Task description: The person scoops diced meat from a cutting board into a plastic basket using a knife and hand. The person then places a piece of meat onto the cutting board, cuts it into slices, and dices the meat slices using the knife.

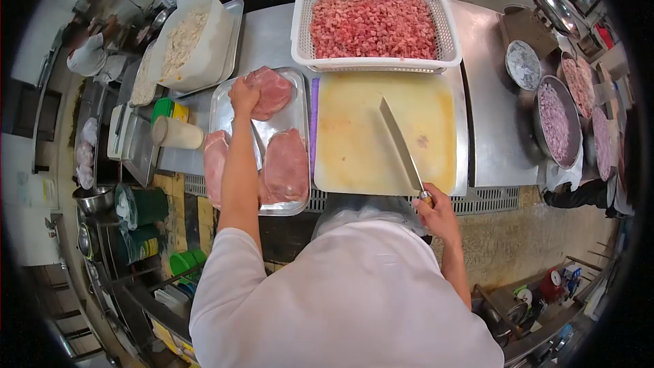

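My left hand (pixel 244 97) grips the left edge of a thick slab of raw meat (pixel 274 93) at the far end of a metal tray (pixel 300 105). Two more raw slabs lie nearer in this tray: one on the right (pixel 286 163), and one on the left (pixel 214 157), partly hidden by my forearm. My right hand (pixel 439 215) is closed around the wooden handle of a large knife (pixel 402 140). The blade extends over a yellowed cutting board (pixel 354 123), tip pointing away from me; whether it touches the board I cannot tell.
Behind the board stands a white basket (pixel 375 65) of diced meat. At the left are a white tub (pixel 211 61) and a lidded jar (pixel 178 133). A purple strip (pixel 314 119) separates tray and board. Bowls of chopped food (pixel 555 123) stand right; other people work nearby.
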Motion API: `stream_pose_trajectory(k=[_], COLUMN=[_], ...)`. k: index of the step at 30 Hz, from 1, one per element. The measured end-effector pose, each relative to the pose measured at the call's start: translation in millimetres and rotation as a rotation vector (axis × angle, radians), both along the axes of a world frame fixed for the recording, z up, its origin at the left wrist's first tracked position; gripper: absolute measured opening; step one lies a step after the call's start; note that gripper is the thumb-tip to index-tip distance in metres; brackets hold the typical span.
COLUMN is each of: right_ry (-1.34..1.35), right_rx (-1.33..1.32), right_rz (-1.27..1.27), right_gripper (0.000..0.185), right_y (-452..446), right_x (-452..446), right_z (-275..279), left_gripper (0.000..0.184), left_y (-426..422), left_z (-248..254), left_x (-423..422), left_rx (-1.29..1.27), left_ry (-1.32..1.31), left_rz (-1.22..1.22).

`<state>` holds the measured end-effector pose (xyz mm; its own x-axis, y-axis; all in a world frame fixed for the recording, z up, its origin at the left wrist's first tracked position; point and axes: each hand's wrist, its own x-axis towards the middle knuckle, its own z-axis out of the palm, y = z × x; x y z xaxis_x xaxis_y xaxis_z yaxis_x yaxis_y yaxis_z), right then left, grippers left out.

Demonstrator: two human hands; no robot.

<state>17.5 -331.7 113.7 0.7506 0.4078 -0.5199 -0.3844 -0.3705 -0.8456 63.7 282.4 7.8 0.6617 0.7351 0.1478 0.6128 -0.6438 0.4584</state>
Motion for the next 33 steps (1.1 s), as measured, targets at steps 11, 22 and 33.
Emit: stream_pose_trajectory(k=[11,22,33], right_ry=[0.209,0.271,0.175], right_rx=[0.292,0.472,0.381], right_rz=[0.332,0.266,0.244], right_gripper=[0.021,0.022,0.022], right_y=[112.9,216.8,208.3], right_x=[2.3,6.3,18.9], right_z=[-9.9,-55.6,-43.2], left_gripper=[0.11,0.102,0.07], left_y=[66.6,74.2,34.9], left_z=[-22.4,-6.0,-1.8], left_x=[13.7,19.5,1.9], left_rx=[-0.474,-0.565,-0.798], left_ry=[0.075,0.169,0.205], left_rz=[-0.107,-0.214,-0.072])
